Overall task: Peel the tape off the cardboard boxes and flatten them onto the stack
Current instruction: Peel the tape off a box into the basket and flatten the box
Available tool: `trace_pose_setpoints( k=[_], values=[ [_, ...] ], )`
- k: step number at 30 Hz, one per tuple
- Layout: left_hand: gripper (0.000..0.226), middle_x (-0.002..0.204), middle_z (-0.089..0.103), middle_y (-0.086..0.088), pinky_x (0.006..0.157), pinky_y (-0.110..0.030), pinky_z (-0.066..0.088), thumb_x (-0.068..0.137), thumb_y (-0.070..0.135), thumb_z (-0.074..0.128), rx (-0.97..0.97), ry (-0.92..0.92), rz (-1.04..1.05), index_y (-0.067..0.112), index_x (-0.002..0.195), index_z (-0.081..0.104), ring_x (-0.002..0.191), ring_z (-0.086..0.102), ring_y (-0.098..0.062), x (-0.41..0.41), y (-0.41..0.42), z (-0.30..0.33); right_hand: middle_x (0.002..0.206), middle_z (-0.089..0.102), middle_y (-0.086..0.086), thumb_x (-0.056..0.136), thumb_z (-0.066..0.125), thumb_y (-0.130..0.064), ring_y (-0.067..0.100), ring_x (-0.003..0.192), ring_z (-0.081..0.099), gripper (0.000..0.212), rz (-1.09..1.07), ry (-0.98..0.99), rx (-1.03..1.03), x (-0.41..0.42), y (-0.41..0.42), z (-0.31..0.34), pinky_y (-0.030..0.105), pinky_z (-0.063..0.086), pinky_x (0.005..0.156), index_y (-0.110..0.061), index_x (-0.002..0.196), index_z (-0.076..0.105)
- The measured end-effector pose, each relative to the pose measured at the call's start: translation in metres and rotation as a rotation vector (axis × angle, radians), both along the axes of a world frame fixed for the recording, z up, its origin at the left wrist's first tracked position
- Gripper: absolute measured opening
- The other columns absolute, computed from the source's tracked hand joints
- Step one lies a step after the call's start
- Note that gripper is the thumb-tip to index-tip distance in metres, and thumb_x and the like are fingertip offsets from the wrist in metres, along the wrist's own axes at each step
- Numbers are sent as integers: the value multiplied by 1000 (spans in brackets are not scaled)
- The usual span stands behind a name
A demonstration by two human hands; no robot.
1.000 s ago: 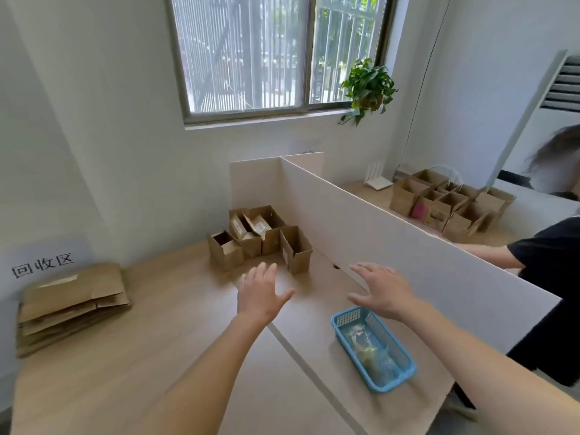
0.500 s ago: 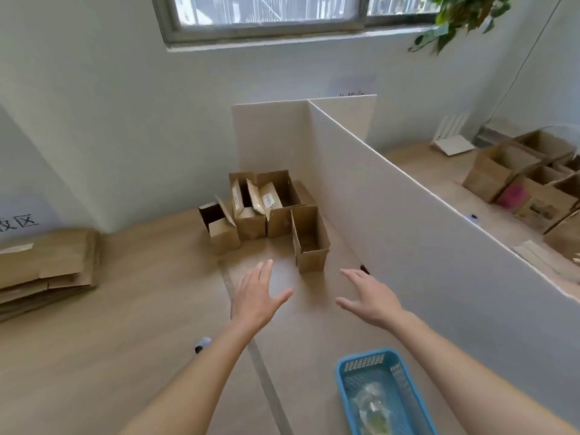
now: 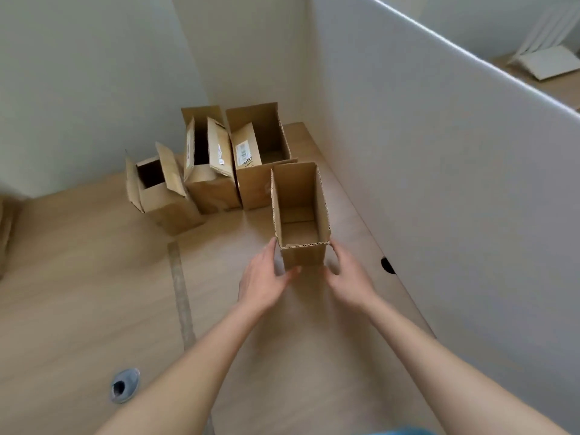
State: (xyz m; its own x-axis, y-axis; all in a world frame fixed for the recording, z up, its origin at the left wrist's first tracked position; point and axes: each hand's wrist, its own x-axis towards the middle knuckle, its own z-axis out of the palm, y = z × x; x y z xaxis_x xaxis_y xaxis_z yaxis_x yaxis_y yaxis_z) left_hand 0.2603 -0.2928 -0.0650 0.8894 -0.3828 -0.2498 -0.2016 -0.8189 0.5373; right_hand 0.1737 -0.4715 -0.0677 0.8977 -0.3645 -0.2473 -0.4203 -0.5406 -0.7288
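Your two hands are on the nearest box (image 3: 300,215) now, an open-topped cardboard carton standing upright on the wooden table (image 3: 78,277), just past centre toward one o'clock. Your left hand (image 3: 265,277) sits at its near left corner, fingers straight along the side wall and thumb reaching across the front face, touching the cardboard. Your right hand (image 3: 346,279) mirrors it at the near right corner, fingers loosely bent against the side; whether they truly clamp the wall, you cannot tell from here. The box rests on the table, its inside bare.

Behind it, toward twelve o'clock, three more boxes crowd the corner. The tall box (image 3: 260,158) with a white label on its flap stands touching the back of yours. To its left, at eleven o'clock, a second box (image 3: 208,171) has flaps up and a label strip down one flap. Further left, at ten o'clock, a shorter box (image 3: 163,193) leans with flaps splayed.

The white partition (image 3: 439,183) runs close along your right, from one o'clock down to four, with a dark notch (image 3: 387,265) at its foot near your right hand. A seam (image 3: 182,296) splits the tabletop at nine o'clock of your left hand. A small grey object (image 3: 124,385) lies at seven o'clock. At the far left edge, at nine o'clock, flattened cardboard (image 3: 6,233) just shows.
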Motion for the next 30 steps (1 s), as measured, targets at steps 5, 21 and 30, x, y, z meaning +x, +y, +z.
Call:
trace_pose_setpoints(
  k=[5, 21, 30],
  values=[
    [52, 107, 67, 11, 70, -31, 40, 72, 62, 79, -200, 23, 162, 45, 109, 46, 106, 64, -22, -15, -2, -12, 144, 56, -16, 87, 47, -1, 4, 135, 47, 67, 2, -56, 116, -3, 5, -6, 20, 35, 107, -33, 146, 49],
    [96, 123, 63, 9, 85, -36, 50, 59, 66, 74, -370, -205, 332, 34, 141, 36, 111, 62, -23, -89, 109, 56, 152, 48, -12, 95, 53, -17, 11, 142, 42, 54, 110, -57, -85, -82, 89, 50, 39, 39, 114, -30, 147, 48],
    [69, 110, 61, 38, 67, -14, 54, 69, 63, 74, -666, -169, 144, 63, 127, 38, 95, 64, 4, -148, 280, 167, 161, 32, -9, 86, 79, -34, 11, 144, 36, 99, 127, -284, 70, -135, 218, 151, 43, 34, 120, -33, 160, 14]
  ],
)
